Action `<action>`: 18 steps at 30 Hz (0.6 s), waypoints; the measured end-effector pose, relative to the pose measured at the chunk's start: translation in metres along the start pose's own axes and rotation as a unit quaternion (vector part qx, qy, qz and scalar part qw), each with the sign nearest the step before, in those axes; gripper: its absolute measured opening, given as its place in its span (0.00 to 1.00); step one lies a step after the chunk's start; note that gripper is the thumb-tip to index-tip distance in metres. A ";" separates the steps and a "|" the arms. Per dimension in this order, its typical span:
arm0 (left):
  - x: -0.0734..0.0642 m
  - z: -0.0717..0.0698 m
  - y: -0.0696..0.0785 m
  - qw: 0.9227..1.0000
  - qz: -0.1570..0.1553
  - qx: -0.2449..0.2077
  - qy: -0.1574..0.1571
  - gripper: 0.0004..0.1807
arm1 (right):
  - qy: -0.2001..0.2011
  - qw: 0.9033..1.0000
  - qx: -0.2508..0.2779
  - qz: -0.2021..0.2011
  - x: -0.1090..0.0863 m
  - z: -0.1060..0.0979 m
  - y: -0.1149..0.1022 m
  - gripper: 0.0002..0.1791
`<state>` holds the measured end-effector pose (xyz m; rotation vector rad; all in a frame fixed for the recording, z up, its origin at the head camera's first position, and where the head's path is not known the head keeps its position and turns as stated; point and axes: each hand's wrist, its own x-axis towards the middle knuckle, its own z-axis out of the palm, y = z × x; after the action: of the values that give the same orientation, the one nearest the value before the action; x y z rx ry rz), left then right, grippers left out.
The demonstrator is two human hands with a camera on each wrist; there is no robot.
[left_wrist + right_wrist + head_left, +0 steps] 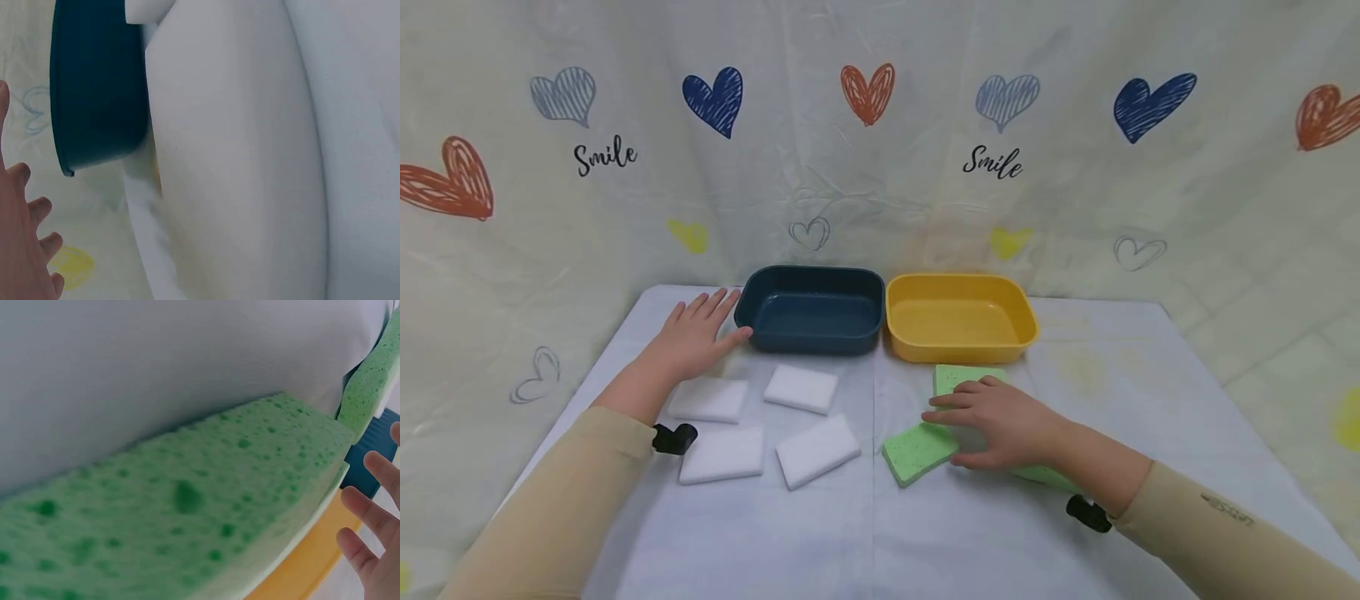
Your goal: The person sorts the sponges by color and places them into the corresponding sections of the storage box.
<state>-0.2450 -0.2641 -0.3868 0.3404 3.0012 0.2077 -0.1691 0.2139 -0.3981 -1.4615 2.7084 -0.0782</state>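
Note:
My left hand, fingers spread and straight, is by the left end of a dark blue bin; whether it touches the bin I cannot tell. Several white sponge blocks lie below it, one partly behind the wrist. In the left wrist view a white block looms large beside the blue bin. Over the green sponges hangs my right hand, fingers loosely bent, gripping nothing visible. It hides parts of two other green sponges. A green sponge fills much of the right wrist view.
A yellow bin stands right of the blue one at the table's back; no contents show in either. The white-covered table meets a curtain printed with hearts. A black wrist device sits on each wrist.

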 end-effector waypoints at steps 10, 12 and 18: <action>0.017 0.007 -0.010 0.999 -0.021 -0.019 -0.033 0.48 | -0.040 0.999 -0.019 -0.023 0.018 0.000 -0.001 0.33; 0.019 0.008 -0.010 0.999 -0.019 -0.019 -0.037 0.50 | -0.048 0.998 -0.020 -0.022 0.020 0.001 -0.002 0.33; 0.029 0.012 -0.009 0.999 -0.007 -0.007 -0.039 0.53 | -0.050 0.998 -0.028 -0.033 0.023 0.001 -0.002 0.32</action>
<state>-0.2737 -0.2643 -0.4025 0.3172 2.9240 0.2095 -0.1794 0.1936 -0.3998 -1.5271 2.6027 0.0666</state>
